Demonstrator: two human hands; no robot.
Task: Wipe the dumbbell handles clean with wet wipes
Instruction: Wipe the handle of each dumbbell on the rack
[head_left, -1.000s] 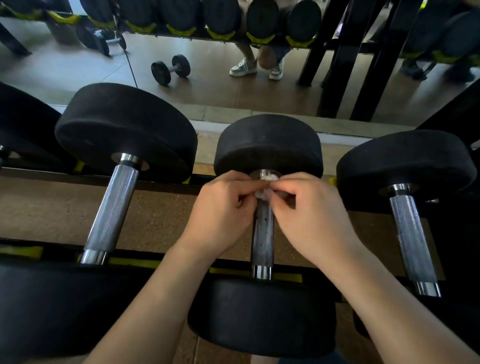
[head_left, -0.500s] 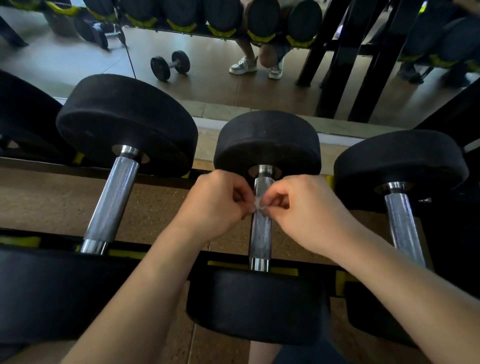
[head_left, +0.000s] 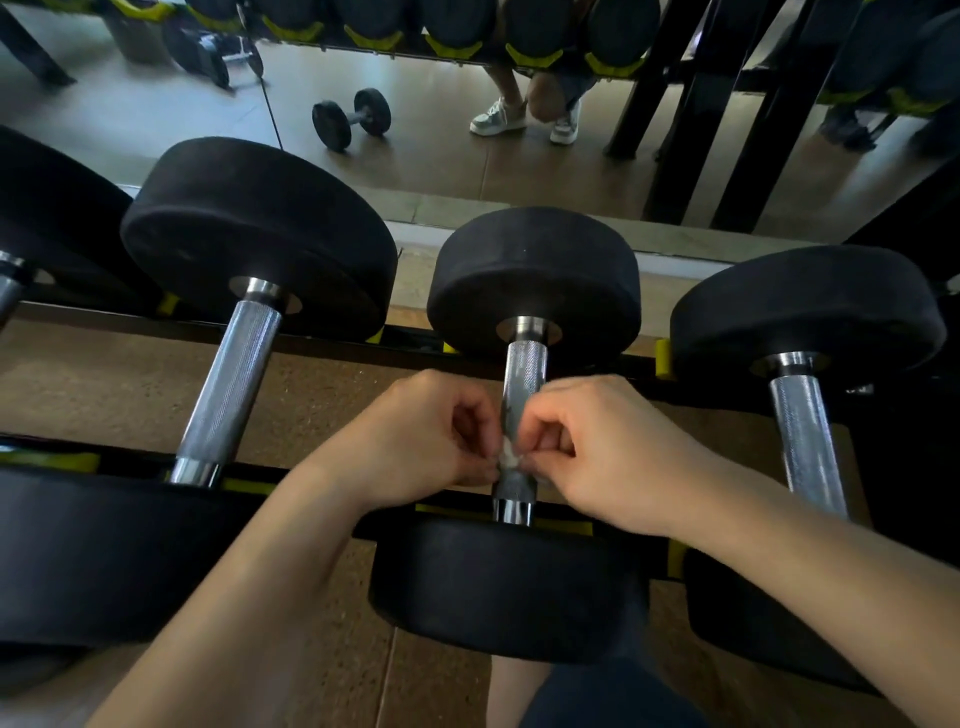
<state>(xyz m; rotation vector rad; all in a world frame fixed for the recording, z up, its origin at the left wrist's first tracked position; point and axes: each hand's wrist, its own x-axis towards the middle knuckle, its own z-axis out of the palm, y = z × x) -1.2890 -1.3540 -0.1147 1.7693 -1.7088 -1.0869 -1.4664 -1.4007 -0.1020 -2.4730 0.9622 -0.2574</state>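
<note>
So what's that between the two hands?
A small white wipe, pinched by the left hand and right hand, against the middle dumbbell's handle. The head view shows it.

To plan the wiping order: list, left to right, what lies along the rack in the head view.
Large dumbbell's handle → left hand → wet wipe → right hand → rightmost dumbbell's handle.

The wet wipe (head_left: 508, 458) is mostly hidden between the pinching fingers of the hands, left hand (head_left: 415, 436) and right hand (head_left: 613, 452), which also cover part of the middle handle (head_left: 523, 379). Far left of this handle, one dumbbell (head_left: 36, 234) is cut by the edge.
</note>
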